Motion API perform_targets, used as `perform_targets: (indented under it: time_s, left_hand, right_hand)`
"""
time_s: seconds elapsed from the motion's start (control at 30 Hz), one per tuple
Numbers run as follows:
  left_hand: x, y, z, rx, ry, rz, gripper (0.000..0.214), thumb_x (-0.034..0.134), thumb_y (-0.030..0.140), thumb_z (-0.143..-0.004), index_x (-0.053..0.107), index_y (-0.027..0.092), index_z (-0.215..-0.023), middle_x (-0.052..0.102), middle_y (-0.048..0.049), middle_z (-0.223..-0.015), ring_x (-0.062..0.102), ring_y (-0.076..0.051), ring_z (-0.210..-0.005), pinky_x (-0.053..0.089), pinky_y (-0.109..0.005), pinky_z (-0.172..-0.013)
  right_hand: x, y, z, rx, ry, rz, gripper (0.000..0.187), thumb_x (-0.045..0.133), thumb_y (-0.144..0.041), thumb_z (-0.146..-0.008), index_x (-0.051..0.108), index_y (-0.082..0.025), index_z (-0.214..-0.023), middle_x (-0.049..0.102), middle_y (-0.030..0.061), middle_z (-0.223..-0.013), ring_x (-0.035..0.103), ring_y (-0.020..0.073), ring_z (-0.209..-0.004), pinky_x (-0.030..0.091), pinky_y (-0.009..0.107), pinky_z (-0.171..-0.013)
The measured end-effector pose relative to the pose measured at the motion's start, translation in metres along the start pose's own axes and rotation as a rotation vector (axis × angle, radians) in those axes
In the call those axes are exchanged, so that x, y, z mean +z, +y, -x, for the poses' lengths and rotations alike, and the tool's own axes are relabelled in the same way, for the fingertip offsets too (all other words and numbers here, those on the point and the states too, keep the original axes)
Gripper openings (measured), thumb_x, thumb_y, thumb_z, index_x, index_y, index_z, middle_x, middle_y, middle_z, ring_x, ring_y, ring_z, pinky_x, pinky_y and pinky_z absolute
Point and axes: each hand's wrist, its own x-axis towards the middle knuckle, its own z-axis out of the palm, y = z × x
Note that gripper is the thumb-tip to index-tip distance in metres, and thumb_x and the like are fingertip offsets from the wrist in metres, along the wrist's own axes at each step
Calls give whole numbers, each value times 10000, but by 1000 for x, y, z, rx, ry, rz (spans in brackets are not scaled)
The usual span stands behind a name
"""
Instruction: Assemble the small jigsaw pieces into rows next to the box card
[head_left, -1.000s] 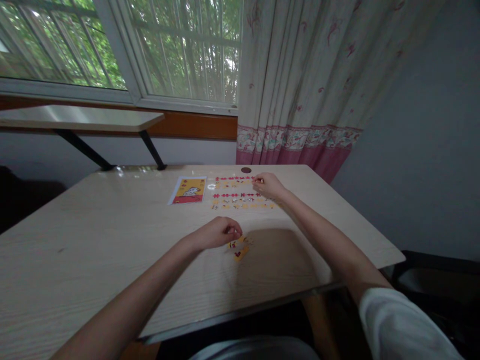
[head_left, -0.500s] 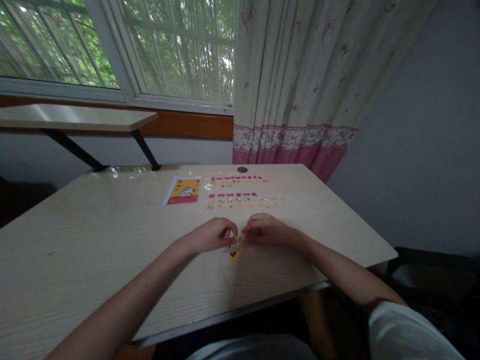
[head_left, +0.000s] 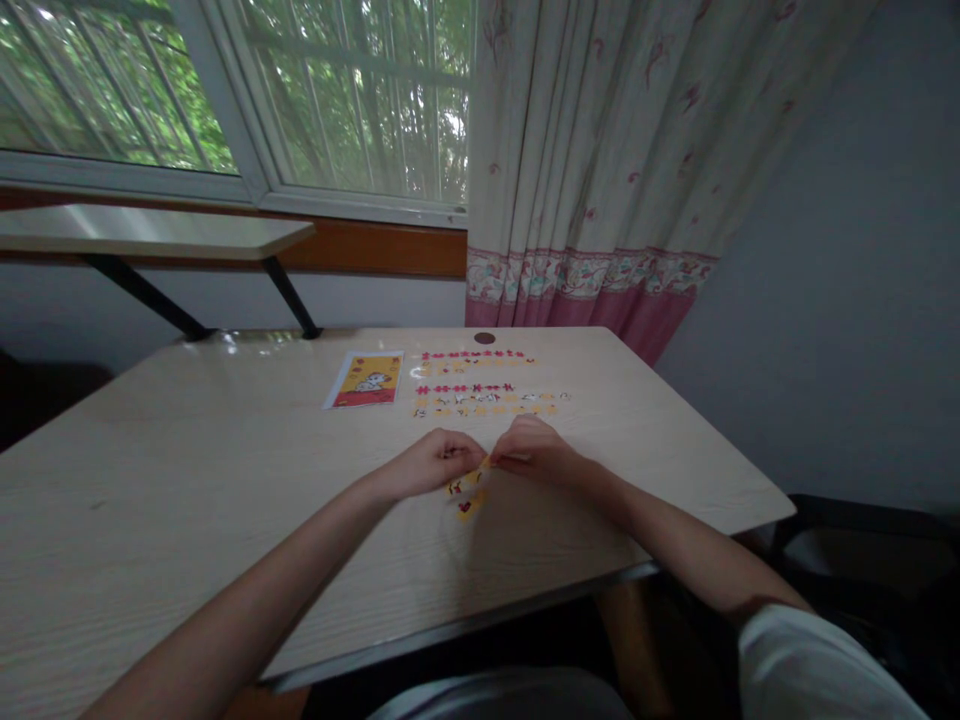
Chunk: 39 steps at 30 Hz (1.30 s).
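Over the near middle of the table, my left hand (head_left: 433, 463) and my right hand (head_left: 538, 452) meet fingertip to fingertip. Between them shows a bit of a yellow puzzle piece (head_left: 487, 461), pinched by both hands and mostly hidden by the fingers. Just below my left fingers lie a few yellow puzzle pieces with dark red marks (head_left: 465, 506), close together on the tabletop. Whether they are joined to the held piece I cannot tell.
Beyond my hands, rows of red puzzle pieces (head_left: 465, 389) and yellow and white puzzle pieces (head_left: 487, 410) lie on the table (head_left: 187, 520). Left of them is a picture card (head_left: 367, 380) with a white animal. A raised shelf (head_left: 150, 232) stands at the back left, a curtain (head_left: 585, 200) behind.
My hands have come together: the gap between the fingertips has closed around the yellow piece. My left fingers have moved slightly right and up, and more of the yellow pieces below shows.
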Motion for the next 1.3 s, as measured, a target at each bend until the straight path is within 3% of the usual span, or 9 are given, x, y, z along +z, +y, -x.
perform_targets:
  time_s: [0.17,0.37,0.63,0.8,0.93,1.03,1.2,1.3]
  left_hand:
    - [1,0,-3,-74,115,124,261,566,384,-723,598,126,-702,503,22,-551,357,-68,-482,259,-204,-458]
    - [1,9,-3,-93,252,131,237,585,353,-684,597,118,-660,455,42,-484,302,-50,-441,218,-189,-419]
    - [1,6,-3,-55,222,108,284,585,396,-700,616,114,-710,548,7,-569,387,-65,-494,277,-183,-440]
    - [-3,8,1,-33,201,-51,278,538,382,-751,623,120,-790,543,6,-588,394,-73,-507,300,-183,-458]
    - [-8,2,4,-8,90,-260,202,531,305,-746,618,123,-746,535,8,-600,417,-84,-526,326,-197,-499]
    - [-9,-1,5,16,28,-405,164,531,281,-740,605,136,-725,533,12,-611,436,-94,-542,331,-207,-523]
    - [-5,0,4,53,34,-594,174,597,326,-706,563,157,-689,509,23,-635,442,-104,-576,330,-213,-557]
    - [-4,0,3,35,36,-618,141,572,296,-725,559,161,-686,496,25,-625,444,-107,-572,321,-211,-546]
  right_hand:
    - [4,7,4,5,143,167,116,554,-310,-820,641,-235,-839,644,5,-739,538,112,-677,380,262,-650]
    - [2,6,3,38,210,144,112,595,-320,-791,644,-220,-806,632,8,-701,542,112,-652,386,266,-649]
    - [3,6,0,50,200,154,106,571,-284,-811,635,-208,-775,644,8,-701,558,111,-657,393,264,-650]
    - [-9,15,1,113,396,219,79,576,-243,-804,623,-191,-766,639,21,-700,569,126,-681,416,272,-657]
    - [-21,18,2,114,495,240,28,593,-192,-784,617,-182,-793,647,33,-716,574,134,-686,433,279,-651]
    - [-23,19,3,135,506,262,32,590,-205,-787,618,-189,-783,650,34,-719,578,139,-691,440,291,-663]
    - [-32,24,4,189,454,285,77,566,-238,-806,620,-189,-785,647,38,-728,571,142,-707,431,293,-684]
    - [-53,38,11,250,298,312,121,534,-258,-822,622,-177,-800,644,52,-770,560,148,-753,413,291,-722]
